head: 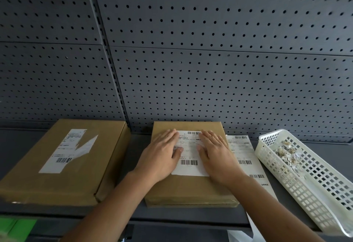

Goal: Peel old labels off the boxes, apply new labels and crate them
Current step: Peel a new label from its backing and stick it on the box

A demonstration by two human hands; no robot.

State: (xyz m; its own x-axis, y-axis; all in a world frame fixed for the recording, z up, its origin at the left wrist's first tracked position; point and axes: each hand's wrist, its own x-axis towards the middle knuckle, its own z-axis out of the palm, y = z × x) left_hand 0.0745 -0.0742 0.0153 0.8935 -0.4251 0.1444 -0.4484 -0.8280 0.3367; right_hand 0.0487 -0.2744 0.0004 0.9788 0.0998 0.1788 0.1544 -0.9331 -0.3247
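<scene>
Both hands flat, fingers spread, gripping nothing | left hand (pixel 161 154) and right hand (pixel 216 154) press the new label (pixel 189 156) onto the middle box (pixel 188 188) on the shelf (pixel 28 140), likely smoothing it | left box (pixel 63 180) keeps its torn old label (pixel 66 150) | scraps in white basket (pixel 309 180).

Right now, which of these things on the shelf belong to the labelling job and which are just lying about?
In the job:
middle box
new label under left hand and right hand
left box with torn label
label sheet
white basket of scraps

Lying about:
green item
</scene>
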